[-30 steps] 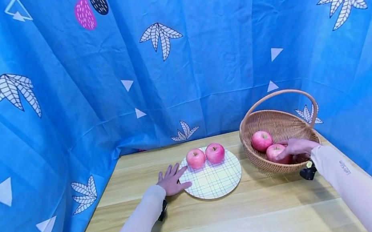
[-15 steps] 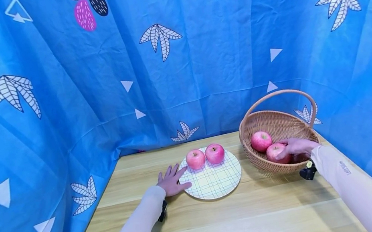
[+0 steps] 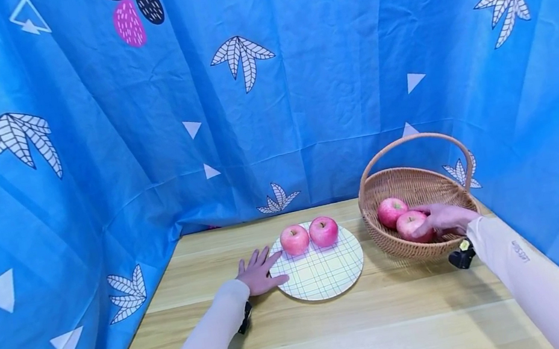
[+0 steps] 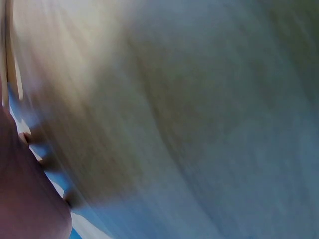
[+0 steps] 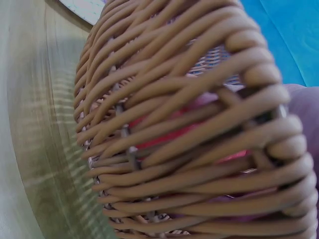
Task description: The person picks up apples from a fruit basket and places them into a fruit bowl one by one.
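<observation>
In the head view my left hand [image 3: 256, 272] lies with fingers spread on the table, its thumb and forefinger at the left rim of a round white checked plate [image 3: 323, 277]. Two red apples, a paler one [image 3: 295, 240] and a darker one [image 3: 324, 231], sit side by side at the plate's back. My right hand [image 3: 444, 218] reaches over the front rim into a wicker basket [image 3: 406, 249] and grips an apple [image 3: 411, 227] there, thumb in front. Another apple [image 3: 393, 212] lies against it, behind and left. Through the weave in the right wrist view, red apple skin [image 5: 169, 134] shows.
The basket's arched handle [image 3: 411, 138] rises over its opening. The wooden table [image 3: 327, 338] runs back to a blue patterned curtain [image 3: 269, 109], which also hangs on both sides. Only blurred tabletop [image 4: 174, 124] and the heel of the hand fill the left wrist view.
My right hand and the apple in its fingers have shifted slightly left and back inside the basket. The basket handle has tipped a little. My left hand and the plate have stayed put.
</observation>
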`<state>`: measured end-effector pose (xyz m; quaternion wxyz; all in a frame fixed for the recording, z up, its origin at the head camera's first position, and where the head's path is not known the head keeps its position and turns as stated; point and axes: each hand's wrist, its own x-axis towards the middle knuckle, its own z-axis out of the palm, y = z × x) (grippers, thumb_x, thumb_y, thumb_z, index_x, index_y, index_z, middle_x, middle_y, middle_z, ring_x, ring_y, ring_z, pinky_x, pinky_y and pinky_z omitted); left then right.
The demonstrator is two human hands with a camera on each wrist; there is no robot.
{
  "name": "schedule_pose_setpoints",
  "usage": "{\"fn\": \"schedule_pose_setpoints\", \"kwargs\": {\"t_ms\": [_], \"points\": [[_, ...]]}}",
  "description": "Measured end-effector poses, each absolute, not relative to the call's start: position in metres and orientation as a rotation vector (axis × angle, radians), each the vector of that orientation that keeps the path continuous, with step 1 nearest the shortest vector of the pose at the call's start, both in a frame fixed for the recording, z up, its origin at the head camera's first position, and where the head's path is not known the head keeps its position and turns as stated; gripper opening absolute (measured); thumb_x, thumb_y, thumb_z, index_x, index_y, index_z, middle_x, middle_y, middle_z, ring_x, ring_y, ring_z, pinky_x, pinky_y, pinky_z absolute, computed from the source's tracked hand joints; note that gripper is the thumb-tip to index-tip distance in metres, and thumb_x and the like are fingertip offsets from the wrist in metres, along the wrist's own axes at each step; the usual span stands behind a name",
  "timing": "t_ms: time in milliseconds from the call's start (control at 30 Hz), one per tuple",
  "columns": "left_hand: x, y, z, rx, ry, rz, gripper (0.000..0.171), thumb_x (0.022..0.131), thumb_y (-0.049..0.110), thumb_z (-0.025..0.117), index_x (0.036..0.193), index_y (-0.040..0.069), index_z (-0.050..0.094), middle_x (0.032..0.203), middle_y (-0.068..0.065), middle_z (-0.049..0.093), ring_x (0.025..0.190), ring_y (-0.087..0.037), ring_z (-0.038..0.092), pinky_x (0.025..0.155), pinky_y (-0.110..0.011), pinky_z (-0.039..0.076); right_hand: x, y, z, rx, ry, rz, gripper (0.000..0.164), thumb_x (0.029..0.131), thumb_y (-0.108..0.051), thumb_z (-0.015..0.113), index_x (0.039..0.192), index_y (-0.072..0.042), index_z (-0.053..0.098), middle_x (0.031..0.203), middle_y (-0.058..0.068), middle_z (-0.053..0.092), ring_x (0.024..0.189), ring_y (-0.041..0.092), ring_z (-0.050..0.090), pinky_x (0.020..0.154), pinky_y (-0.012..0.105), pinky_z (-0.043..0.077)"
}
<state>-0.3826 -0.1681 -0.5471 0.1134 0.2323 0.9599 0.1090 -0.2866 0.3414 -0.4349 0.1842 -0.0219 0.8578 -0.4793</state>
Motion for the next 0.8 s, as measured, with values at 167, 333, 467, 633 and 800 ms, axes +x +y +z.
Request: {"fn": "schedule_pose_setpoints", "kwargs": {"t_ms": [167,333,467,633,800], "points": [[-0.382,-0.168,-0.547,0.685,2.807,0.336,0.092,0.083,0.088,0.041,0.16,0.042,0.019,0.172,-0.003,0.002,0.157,-0.035,-0.004,0.119,-0.068,-0.005,-0.286,0.341,-0.431,-0.066,2.439,-1.351,0.092,0.084,-0.011,0.076,0.155,0.008,0.022,0.139,0.033,0.049,0.11,0.027,0.057,0.087,0.035,0.052],[-0.382,-0.169,-0.546,0.681,2.81,0.317,0.093,0.082,0.09,0.038,0.16,0.044,0.016,0.172,-0.002,0.001,0.157,-0.034,-0.004,0.12,-0.068,-0.004,-0.286,0.34,-0.425,-0.073,2.384,-1.439,0.093,0.084,-0.007,0.075,0.156,0.008,0.018,0.145,0.035,0.041,0.121,0.03,0.054,0.096,0.036,0.053],[-0.385,-0.169,-0.549,0.683,2.823,0.294,0.093,0.082,0.09,0.037,0.16,0.045,0.015,0.172,-0.002,0.001,0.157,-0.035,-0.002,0.12,-0.068,-0.003,-0.285,0.34,-0.42,-0.084,2.373,-1.47,0.094,0.084,-0.007,0.076,0.157,0.007,0.018,0.146,0.035,0.04,0.123,0.03,0.054,0.099,0.038,0.053],[-0.385,-0.169,-0.548,0.687,2.82,0.299,0.093,0.082,0.09,0.037,0.16,0.044,0.015,0.172,-0.002,0.002,0.157,-0.035,-0.003,0.12,-0.068,-0.003,-0.282,0.34,-0.413,-0.096,2.398,-1.461,0.095,0.084,-0.011,0.078,0.158,0.003,0.02,0.146,0.034,0.042,0.122,0.03,0.056,0.102,0.044,0.051],[-0.385,-0.169,-0.549,0.689,2.821,0.302,0.094,0.082,0.09,0.037,0.161,0.043,0.016,0.172,-0.003,0.002,0.157,-0.034,-0.003,0.12,-0.068,-0.003,-0.281,0.343,-0.41,-0.104,2.395,-1.504,0.093,0.086,-0.011,0.076,0.158,0.004,0.02,0.146,0.034,0.041,0.12,0.027,0.057,0.1,0.041,0.053]]}}
